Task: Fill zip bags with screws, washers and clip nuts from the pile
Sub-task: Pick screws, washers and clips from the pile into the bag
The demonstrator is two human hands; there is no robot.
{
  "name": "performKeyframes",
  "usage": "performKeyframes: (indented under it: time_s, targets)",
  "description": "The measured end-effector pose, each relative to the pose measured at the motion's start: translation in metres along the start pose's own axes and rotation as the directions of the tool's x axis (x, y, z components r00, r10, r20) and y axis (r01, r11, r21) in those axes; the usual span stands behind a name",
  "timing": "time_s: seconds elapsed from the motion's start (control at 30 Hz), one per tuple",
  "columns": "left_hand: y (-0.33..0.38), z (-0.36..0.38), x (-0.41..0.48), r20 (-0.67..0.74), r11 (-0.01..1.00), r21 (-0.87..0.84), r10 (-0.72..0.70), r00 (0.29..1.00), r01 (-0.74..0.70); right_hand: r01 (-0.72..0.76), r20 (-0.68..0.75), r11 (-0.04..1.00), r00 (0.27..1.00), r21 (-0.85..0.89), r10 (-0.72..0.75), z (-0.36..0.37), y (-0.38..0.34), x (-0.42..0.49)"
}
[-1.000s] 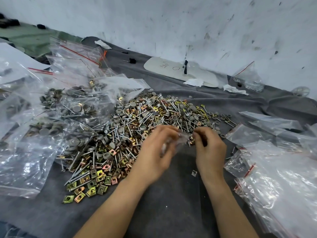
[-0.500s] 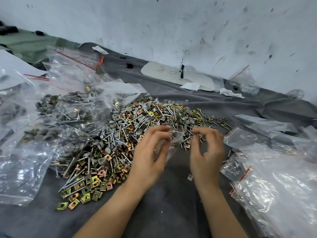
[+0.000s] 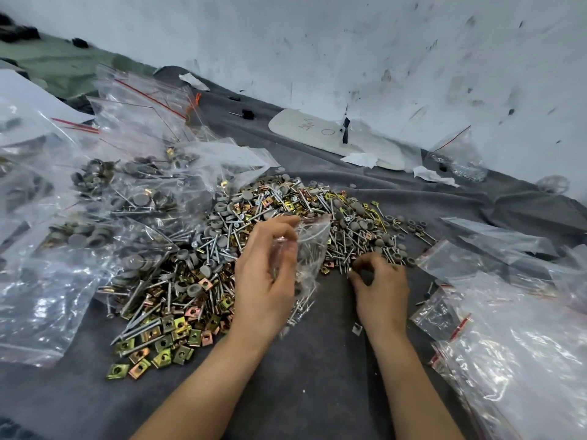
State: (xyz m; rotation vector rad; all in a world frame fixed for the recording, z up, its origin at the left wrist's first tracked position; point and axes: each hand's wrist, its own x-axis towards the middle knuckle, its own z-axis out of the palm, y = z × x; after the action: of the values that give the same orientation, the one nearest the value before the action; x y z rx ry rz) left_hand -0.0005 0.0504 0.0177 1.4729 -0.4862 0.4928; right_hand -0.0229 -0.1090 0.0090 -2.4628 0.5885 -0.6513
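Grey cloth point(image 3: 317, 392): left hand point(image 3: 266, 281) gripping zip bag point(image 3: 309, 246), right hand point(image 3: 379, 281) fingers curled at pile point(image 3: 254, 236).

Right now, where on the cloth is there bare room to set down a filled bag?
Bare grey cloth lies between the two forearms, below the hardware pile. Another bare strip runs behind the pile, before the white board. Filled bags crowd the left and empty zip bags the right.

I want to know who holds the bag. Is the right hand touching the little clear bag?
Apart. In the head view the right hand is down at the edge of the pile, with dark cloth showing between it and the clear bag, which the left hand holds.
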Motion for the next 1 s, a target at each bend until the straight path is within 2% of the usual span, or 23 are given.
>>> performKeyframes:
  time_s: [0.37,0.47,0.57,0.67,0.73,0.83,1.0]
  targets:
    - [-0.002,-0.003,0.002,-0.013,0.999,-0.037,0.013,1.000,-0.013,-0.024,0.077,0.978,0.996,-0.207,0.041,0.000,0.006,0.010]
    - [-0.001,-0.004,0.002,0.013,0.999,-0.024,0.024,1.000,-0.023,-0.023,0.041,0.987,0.999,-0.156,0.030,0.001,0.007,0.009]
    - [-0.001,-0.005,0.004,0.034,0.995,0.045,0.085,0.996,-0.086,0.019,0.008,1.000,1.000,-0.003,-0.019,0.001,0.004,0.007]
    - [-0.002,-0.002,0.003,0.095,0.981,0.102,0.155,0.983,-0.165,0.113,-0.176,0.956,0.982,0.272,-0.066,-0.008,-0.006,0.000]
    - [0.000,0.001,-0.002,0.228,0.960,0.145,0.205,0.952,-0.241,0.257,-0.326,0.902,0.935,0.346,-0.141,-0.014,-0.013,-0.010]
    - [-0.001,0.005,-0.006,0.386,0.938,0.167,0.220,0.896,-0.302,0.441,-0.421,0.836,0.859,0.325,-0.290,-0.016,-0.021,-0.025]
    - [-0.001,0.003,-0.003,0.348,0.944,0.154,0.223,0.911,-0.291,0.537,-0.412,0.795,0.816,0.282,-0.406,-0.012,-0.031,-0.025]
